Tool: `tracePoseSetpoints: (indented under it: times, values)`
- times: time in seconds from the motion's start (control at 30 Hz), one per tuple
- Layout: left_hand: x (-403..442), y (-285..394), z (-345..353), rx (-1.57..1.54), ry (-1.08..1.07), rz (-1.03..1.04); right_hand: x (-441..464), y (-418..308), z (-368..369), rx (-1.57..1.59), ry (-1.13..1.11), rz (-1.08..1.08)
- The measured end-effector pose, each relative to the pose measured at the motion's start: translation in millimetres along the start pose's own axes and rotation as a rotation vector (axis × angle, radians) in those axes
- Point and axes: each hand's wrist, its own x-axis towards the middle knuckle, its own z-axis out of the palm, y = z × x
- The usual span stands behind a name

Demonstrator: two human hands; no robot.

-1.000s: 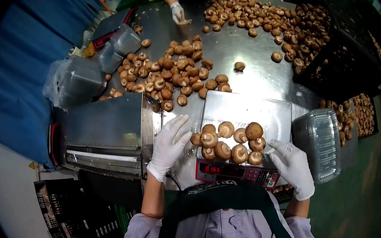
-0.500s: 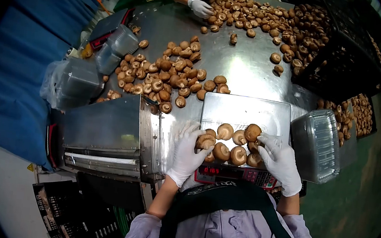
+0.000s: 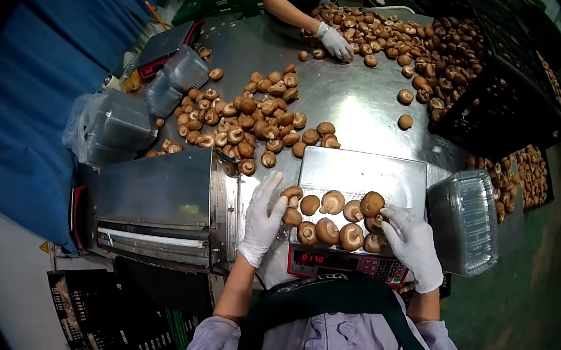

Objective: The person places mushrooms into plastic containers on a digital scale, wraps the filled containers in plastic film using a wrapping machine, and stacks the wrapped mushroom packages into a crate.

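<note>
Several brown shiitake mushrooms (image 3: 327, 231) lie in two rough rows across the front of the scale's metal platform (image 3: 364, 173). The red digital display (image 3: 312, 258) below them seems to read 0170. My left hand (image 3: 263, 220), in a white glove, is open beside the leftmost mushrooms, its fingers pointing away from me and its thumb close to them. At the right end of the rows, my gloved right hand (image 3: 414, 245) has its thumb and fingertips closed about a mushroom (image 3: 373, 225), partly covered by the fingers.
A loose mushroom pile (image 3: 253, 113) lies left of centre. Clear plastic trays (image 3: 465, 220) stand right of the scale, more (image 3: 116, 125) at far left. A metal box (image 3: 154, 188) flanks my left hand. Across the table, a co-worker's gloved hand (image 3: 336, 42) is near a larger heap beside a black crate (image 3: 505, 83).
My left hand has let go of the left-end mushrooms and drawn left, opening. Those mushrooms now lie more spread out. The display went from about 0165 to 0170. The co-worker's hand moved right.
</note>
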Motion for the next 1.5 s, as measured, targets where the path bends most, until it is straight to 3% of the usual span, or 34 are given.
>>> tracePoseSetpoints:
  times: [0.03, 0.23, 0.37, 0.47, 0.53, 0.67, 0.77, 1.03, 1.1, 1.13, 1.27, 1.37, 1.43, 1.5]
  values:
    - [-1, -2, -1, -0.138, 0.062, -0.118, 0, 0, -1, 0.000, 0.000, 0.000]
    - [-3, -9, -15, -0.062, 0.104, -0.112, -5, 7, -17, 0.063, 0.040, 0.057]
    - [-8, -16, -25, -0.064, 0.151, -0.120, -13, 17, -27, -0.041, 0.119, 0.225]
    - [-13, -21, -28, -0.053, 0.152, -0.131, -17, 38, -19, 0.066, 0.136, 0.289]
    - [-14, -14, -30, -0.183, 0.117, -0.239, -18, 38, -19, 0.039, 0.116, 0.354]
    - [-8, -39, -23, -0.135, 0.030, -0.344, -13, 33, -15, 0.177, 0.010, 0.518]
    - [-2, -44, -14, -0.276, 0.022, -0.440, -11, 47, -2, 0.089, -0.004, 0.505]
    - [-6, -61, 6, -0.299, -0.098, -0.457, -11, 40, 11, 0.076, -0.038, 0.487]
    - [-8, -59, 14, -0.338, -0.094, -0.286, -9, 35, 14, 0.259, -0.116, 0.561]
    - [-11, -58, 17, -0.496, -0.132, -0.430, -10, 35, 19, 0.277, -0.097, 0.547]
    - [-16, -52, 14, -0.283, -0.088, -0.398, -13, 47, 33, 0.269, -0.062, 0.528]
    - [-23, -29, -7, -0.158, -0.002, -0.330, -16, 41, 39, 0.464, -0.013, 0.520]
    - [-24, -23, -25, -0.191, -0.035, -0.350, -18, 23, 41, 0.481, 0.013, 0.472]
    - [-26, -35, -42, -0.114, 0.000, -0.228, -14, 10, 48, 0.426, 0.053, 0.427]
